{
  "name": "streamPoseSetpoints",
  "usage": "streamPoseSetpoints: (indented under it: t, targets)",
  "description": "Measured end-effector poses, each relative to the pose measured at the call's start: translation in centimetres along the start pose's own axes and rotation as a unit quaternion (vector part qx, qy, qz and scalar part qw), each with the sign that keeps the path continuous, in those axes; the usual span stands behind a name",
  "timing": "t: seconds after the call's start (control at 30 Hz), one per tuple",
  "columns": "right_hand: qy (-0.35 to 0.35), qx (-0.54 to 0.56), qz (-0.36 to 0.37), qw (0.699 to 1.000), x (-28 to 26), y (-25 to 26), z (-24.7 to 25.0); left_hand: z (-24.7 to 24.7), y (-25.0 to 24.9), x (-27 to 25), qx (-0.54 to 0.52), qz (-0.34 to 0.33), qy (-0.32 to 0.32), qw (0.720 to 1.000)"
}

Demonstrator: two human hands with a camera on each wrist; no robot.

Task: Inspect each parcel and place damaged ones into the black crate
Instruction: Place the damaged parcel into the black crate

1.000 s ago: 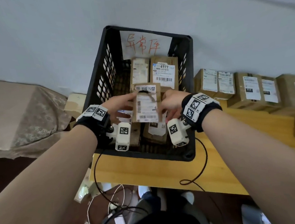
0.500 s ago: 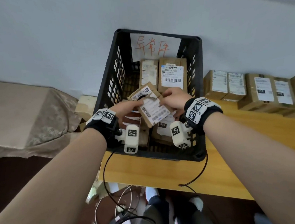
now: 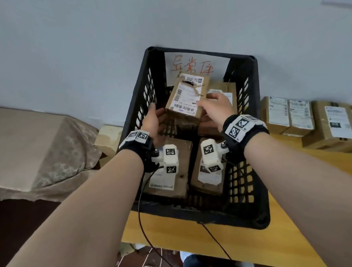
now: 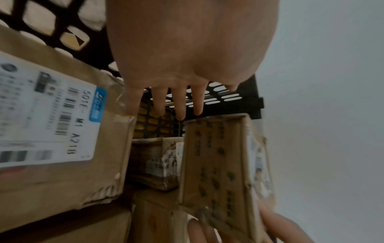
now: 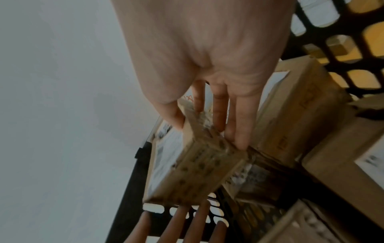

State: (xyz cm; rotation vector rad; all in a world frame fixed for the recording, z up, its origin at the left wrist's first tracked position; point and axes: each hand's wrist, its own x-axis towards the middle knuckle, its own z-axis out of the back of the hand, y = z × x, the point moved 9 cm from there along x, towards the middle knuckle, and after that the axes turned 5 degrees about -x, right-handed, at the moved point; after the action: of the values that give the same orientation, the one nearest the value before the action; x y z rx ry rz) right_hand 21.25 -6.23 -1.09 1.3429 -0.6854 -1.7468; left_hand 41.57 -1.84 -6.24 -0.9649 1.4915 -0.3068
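Note:
A torn cardboard parcel with a ripped label hangs tilted over the far end of the black crate. My right hand pinches its right side, thumb on the labelled face and fingers along the taped side. My left hand is by the parcel's left side with straight, spread fingers; I cannot tell whether they touch it. The parcel fills the right of the left wrist view.
Other parcels lie in the crate: two near me and one at the back right. A paper sign with red writing hangs on its far wall. More parcels line the wooden table on the right.
Both hands carried the torn parcel from the crate's middle to its far end. The left hand has opened and left its grip; the right still holds the parcel.

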Motion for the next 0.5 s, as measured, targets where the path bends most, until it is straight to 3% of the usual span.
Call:
streamPoseSetpoints:
  t: [0.23, 0.5]
  targets:
    - [-0.009, -0.004, 0.031, 0.999, 2.6, 0.0, 0.8, -5.1, 0.9, 3.4, 0.040, 0.049, 0.107, 0.992]
    - [-0.018, -0.008, 0.069, 0.997, 4.3, 0.8, 2.0, -5.2, 2.6, 4.7, 0.031, 0.074, 0.117, 0.990]
